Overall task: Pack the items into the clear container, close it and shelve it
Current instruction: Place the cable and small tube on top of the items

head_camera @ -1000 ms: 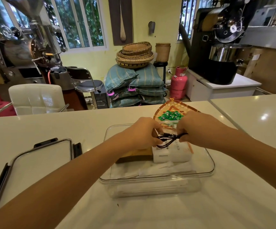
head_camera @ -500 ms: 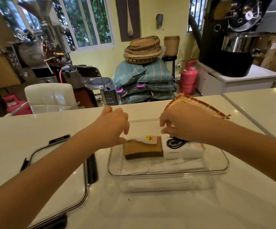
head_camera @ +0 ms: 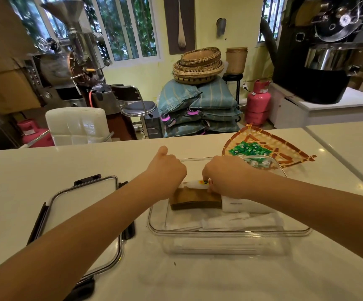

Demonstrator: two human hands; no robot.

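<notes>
The table (head_camera: 198, 279) is glossy white. The container (head_camera: 230, 233) is clear, holding a brown block (head_camera: 195, 198), a white box (head_camera: 239, 206) and white packets (head_camera: 230, 221). Green sweets (head_camera: 250, 149) lie on an orange-and-tan woven tray (head_camera: 284, 153). The lid (head_camera: 80, 213) has black clasps.

A single wide-angle head camera looks forward and down from close above the counter (head_camera: 45, 168), its edges probably bowed by the lens, taking in the room beyond.

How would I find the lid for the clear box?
Look at the white counter, left of the clear container that both hands reach into. The lid lies flat there, under the left forearm. It alone has black clips along its edges.
</notes>
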